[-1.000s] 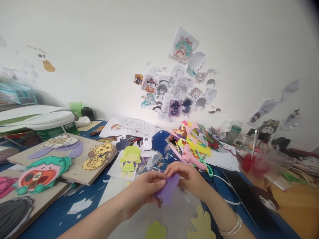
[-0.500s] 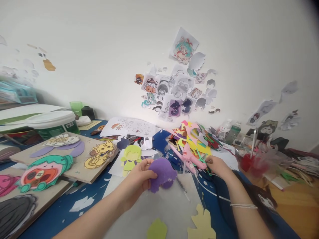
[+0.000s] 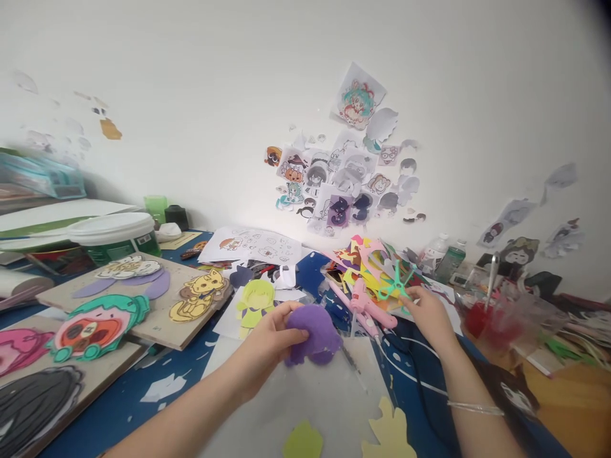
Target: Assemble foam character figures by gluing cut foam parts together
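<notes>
My left hand point(image 3: 277, 343) pinches a rounded purple cut-out point(image 3: 312, 331) between thumb and fingers. Its lower edge is jagged, and it is held above a translucent mat point(image 3: 267, 413). Over to the right, my right hand point(image 3: 427, 312) has its fingertips closed on a pair of mint-green scissors point(image 3: 397, 281), raised over the pile of coloured scraps. Just left of that hand lies a pink glue gun point(image 3: 365, 305). A thin pen-like tool point(image 3: 354, 362) lies on the mat beside the purple piece.
A yellow-green paper figure point(image 3: 255, 302) lies behind my left hand. Boards point(image 3: 165, 318) with finished cut-out characters stand left, near a white-lidded tub point(image 3: 114, 229). Pale yellow point(image 3: 389, 432) and green cut-outs point(image 3: 304, 439) lie in front. Coloured scraps point(image 3: 367, 251) and bottles point(image 3: 451, 257) are at the back right.
My right hand has lifted the mint-green scissors up from beside the glue gun. My left hand still holds the purple cut-out. The whole view has shifted slightly.
</notes>
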{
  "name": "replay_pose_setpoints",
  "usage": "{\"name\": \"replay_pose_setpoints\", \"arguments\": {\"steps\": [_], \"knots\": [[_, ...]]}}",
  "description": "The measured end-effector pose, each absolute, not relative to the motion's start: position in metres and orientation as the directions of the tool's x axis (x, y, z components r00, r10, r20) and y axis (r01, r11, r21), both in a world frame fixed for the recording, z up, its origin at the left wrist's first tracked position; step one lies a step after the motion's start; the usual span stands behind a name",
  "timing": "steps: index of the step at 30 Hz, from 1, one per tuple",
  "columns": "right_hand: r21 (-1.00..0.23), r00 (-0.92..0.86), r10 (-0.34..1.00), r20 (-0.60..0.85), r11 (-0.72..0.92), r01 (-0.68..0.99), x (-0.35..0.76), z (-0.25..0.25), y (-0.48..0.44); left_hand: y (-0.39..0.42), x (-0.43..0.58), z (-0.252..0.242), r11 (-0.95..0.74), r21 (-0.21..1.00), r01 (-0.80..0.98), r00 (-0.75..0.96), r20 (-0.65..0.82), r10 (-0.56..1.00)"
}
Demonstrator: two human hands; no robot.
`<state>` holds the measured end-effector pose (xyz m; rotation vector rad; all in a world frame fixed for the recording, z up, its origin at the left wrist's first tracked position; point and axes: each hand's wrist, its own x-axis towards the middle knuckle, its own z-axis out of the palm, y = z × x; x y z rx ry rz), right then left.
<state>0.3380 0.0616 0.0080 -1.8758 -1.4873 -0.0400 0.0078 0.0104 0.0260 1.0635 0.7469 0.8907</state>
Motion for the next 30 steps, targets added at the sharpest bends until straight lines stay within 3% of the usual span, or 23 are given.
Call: {"name": "replay_pose_setpoints", "arguments": {"steps": [3,5,7,9,13,20,23,30], "knots": [[-0.643,0.406,0.723,0.559,0.070,0.763,0.325,0.017,0.055,0.009,0.007,0.027,0.168,0.966,-0.197,0.454,-0.062,0.889],[-0.784,0.435,0.727,0.532,0.229,0.577,0.306,0.021,0.049,0.009,0.006,0.027,0.133,0.975,-0.178,0.458,-0.038,0.888],[-0.888,0.356,0.832,0.426,0.310,0.339,0.281,0.021,0.042,0.009,0.007,0.026,0.109,0.977,-0.185,0.470,-0.009,0.883],[-0.941,0.179,0.933,0.312,0.278,0.191,0.254,0.018,0.034,0.009,0.008,0.026,0.103,0.976,-0.193,0.478,0.002,0.878],[-0.979,-0.125,0.974,0.187,0.196,0.064,0.213,0.012,0.020,0.007,0.011,0.025,0.121,0.982,-0.145,0.504,-0.032,0.863],[-0.947,-0.268,0.953,0.141,0.051,-0.318,0.195,0.015,0.006,0.004,0.014,0.024,0.150,0.976,-0.157,0.534,-0.044,0.844],[-0.938,-0.302,0.949,0.095,-0.016,-0.347,0.196,0.016,0.005,0.003,0.015,0.023,0.168,0.973,-0.161,0.553,-0.053,0.832],[-0.947,-0.476,0.866,0.150,-0.012,-0.320,0.203,0.017,0.004,-0.001,0.016,0.024,0.212,0.962,-0.173,0.582,-0.074,0.810]]}}
